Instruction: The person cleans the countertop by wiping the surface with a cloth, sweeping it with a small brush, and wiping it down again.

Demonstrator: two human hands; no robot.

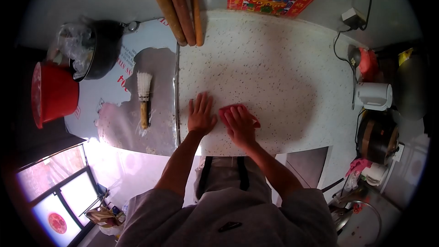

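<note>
My left hand [201,115] lies flat on the speckled white countertop [256,59], fingers spread, with nothing in it. Just to its right, my right hand [239,126] presses down on a folded red cloth [225,111], whose edges show at the left of the fingers and by the right side of the hand. A brush [144,91] with white bristles and a wooden handle rests on the metal sheet left of my left hand.
Three wooden rolling pins [179,9] lean at the back. A red bucket [56,92] and a black pot [106,48] stand at the left. At the right are a white kettle [374,96], a dark cooker [378,137] and cables.
</note>
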